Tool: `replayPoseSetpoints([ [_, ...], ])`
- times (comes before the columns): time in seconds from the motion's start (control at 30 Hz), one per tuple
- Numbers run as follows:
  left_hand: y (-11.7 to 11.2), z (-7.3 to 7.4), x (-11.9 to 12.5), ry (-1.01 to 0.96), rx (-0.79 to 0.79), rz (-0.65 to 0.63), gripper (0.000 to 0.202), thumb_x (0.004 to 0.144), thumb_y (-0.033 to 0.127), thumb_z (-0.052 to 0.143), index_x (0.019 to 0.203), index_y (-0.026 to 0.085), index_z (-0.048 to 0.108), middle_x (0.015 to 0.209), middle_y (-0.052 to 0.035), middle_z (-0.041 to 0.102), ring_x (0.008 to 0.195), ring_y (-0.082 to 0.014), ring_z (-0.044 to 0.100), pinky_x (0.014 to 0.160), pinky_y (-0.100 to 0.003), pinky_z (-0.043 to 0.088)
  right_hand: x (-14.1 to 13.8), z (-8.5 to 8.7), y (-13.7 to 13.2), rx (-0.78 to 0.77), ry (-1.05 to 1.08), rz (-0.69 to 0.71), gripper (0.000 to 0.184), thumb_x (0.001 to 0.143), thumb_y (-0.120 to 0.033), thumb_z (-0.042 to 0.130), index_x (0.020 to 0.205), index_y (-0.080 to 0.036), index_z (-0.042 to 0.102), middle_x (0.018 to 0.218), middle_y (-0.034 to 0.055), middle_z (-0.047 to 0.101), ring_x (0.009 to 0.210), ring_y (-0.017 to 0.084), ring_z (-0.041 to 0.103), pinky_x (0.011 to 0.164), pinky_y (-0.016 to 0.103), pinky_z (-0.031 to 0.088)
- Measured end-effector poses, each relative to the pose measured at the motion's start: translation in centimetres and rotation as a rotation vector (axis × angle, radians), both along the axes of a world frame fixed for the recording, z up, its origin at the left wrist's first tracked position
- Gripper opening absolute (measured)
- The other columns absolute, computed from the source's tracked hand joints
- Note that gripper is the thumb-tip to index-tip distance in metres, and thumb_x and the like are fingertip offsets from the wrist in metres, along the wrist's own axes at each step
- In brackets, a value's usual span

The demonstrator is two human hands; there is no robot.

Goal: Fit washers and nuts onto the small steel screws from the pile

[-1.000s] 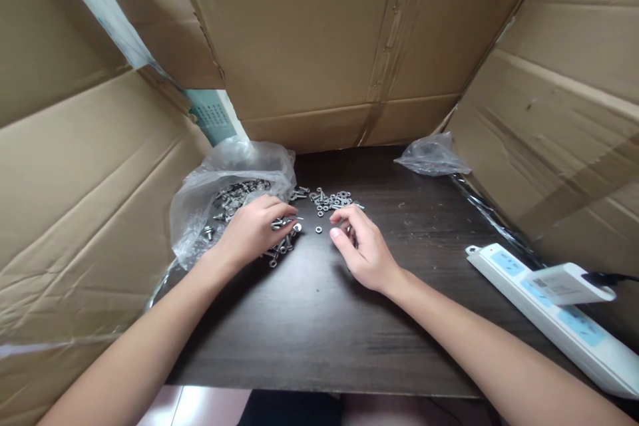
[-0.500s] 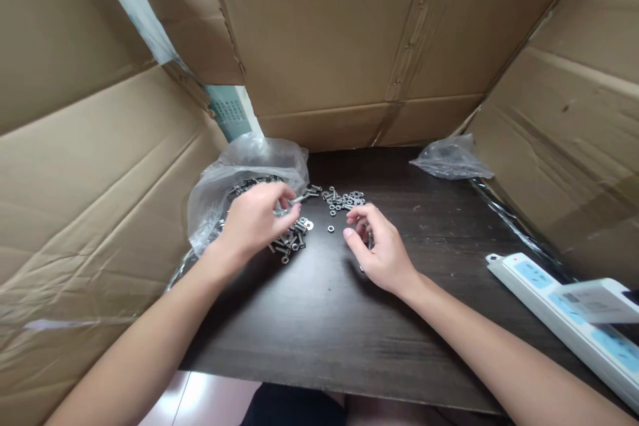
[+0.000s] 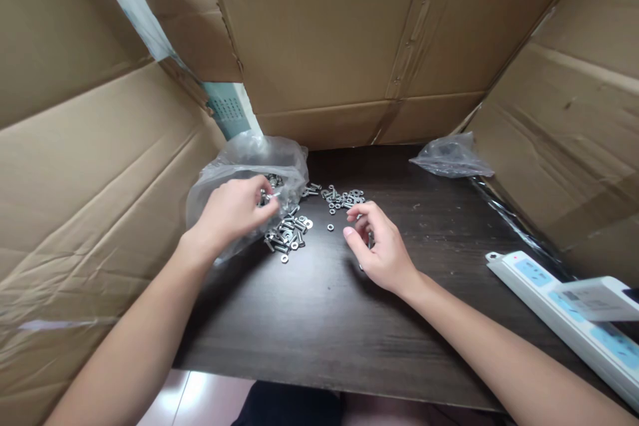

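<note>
My left hand (image 3: pixel 237 208) is at the mouth of a clear plastic bag (image 3: pixel 200 194), pinching a small silver bolt (image 3: pixel 272 196) between thumb and fingers. Just to its right is a pile of loose bolts, nuts and washers (image 3: pixel 287 234). My right hand (image 3: pixel 378 247) hovers low over the table, fingers loosely curled and the thumb apart from the index finger. Bits of metal show behind its fingers and under its lower edge; whether they lie on the table or touch the hand I cannot tell. A single nut (image 3: pixel 330 227) lies between the hands.
More nuts, washers and bolts (image 3: pixel 344 198) are scattered behind my right hand on the dark table (image 3: pixel 309 326). A crumpled plastic bag (image 3: pixel 452 156) lies at the back right. The white power strip (image 3: pixel 542 299) runs along the right side. Cardboard walls (image 3: pixel 339 33) surround the table.
My left hand has moved left with the bolt, from above the loose pile to the bag's opening, uncovering more of the pile. My right hand has stayed in place.
</note>
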State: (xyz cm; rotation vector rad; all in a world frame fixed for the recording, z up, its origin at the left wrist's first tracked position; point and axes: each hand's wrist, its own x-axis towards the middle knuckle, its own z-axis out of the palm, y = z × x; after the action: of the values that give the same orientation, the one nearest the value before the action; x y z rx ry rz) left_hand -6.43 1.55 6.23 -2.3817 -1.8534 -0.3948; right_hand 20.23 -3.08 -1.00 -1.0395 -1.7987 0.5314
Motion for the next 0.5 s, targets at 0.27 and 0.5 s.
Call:
replayPoseSetpoints([
  [0.27,-0.4,0.6,0.5,0.018,0.006,0.246,0.026,0.082,0.042,0.057,0.093,0.024,0.071,0.081,-0.0063,0.074,0.084,-0.0315,0.071,0.070,-0.035,0.050,0.0,0.0,0.0,-0.004,-0.003,0.001,0.017,0.091,-0.019,0.056,0.107,-0.023,0.051,0.096,0.0026,0.060,0.067,0.014,0.055,0.062,0.030,0.048],
  [0.5,0.9,0.5,-1.4,0.076,-0.196,0.453,0.031,0.082,0.042,0.057,0.096,0.021,0.075,0.101,-0.0176,0.076,0.096,-0.0420,0.070,0.075,-0.045,0.054,0.0,-0.2,-0.1,-0.040,-0.013,0.039,0.020,0.091,-0.019,0.057,0.109,-0.024,0.051,0.098,0.0027,0.060,0.065,0.013,0.055,0.062,0.030,0.048],
])
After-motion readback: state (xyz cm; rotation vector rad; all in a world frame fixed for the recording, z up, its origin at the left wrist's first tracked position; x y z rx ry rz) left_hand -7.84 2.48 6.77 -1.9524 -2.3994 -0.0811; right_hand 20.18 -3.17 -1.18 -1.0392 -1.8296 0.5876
